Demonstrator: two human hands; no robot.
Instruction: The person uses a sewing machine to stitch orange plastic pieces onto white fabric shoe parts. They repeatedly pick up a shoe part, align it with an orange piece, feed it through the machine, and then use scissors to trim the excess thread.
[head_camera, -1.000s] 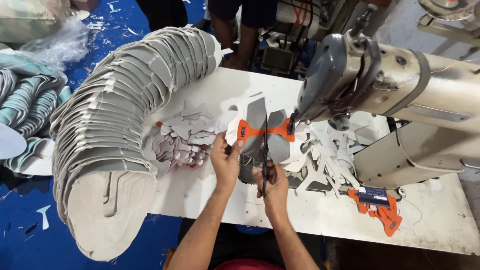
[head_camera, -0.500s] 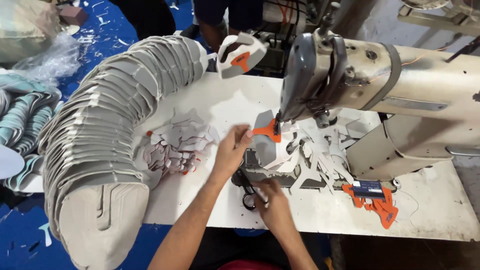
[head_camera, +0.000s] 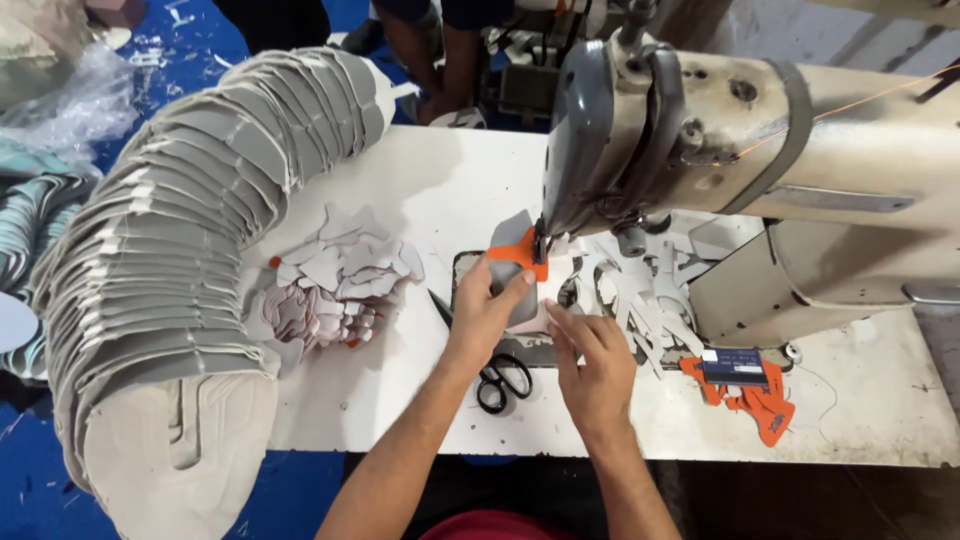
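A grey shoe-upper piece with an orange strip (head_camera: 516, 252) lies under the needle of the cream sewing machine (head_camera: 760, 130). My left hand (head_camera: 487, 308) presses on this piece, thumb and fingers flat on its near edge. To its right, my right hand (head_camera: 594, 362) rests on the machine bed, fingers spread and touching the piece's lower right corner. Black-handled scissors (head_camera: 497, 373) lie on the white table (head_camera: 420, 200) just below my left hand.
A long curved stack of grey cut pieces (head_camera: 170, 260) fills the table's left side. A pile of small pale cut shapes (head_camera: 330, 285) lies beside it. White scraps (head_camera: 640, 295) and orange pieces (head_camera: 750, 400) sit right of the needle. Another person's legs (head_camera: 440, 50) stand behind the table.
Both hands held the grey and orange piece up with the scissors a second ago. The scissors now lie on the table and the piece sits under the needle with both hands on it.
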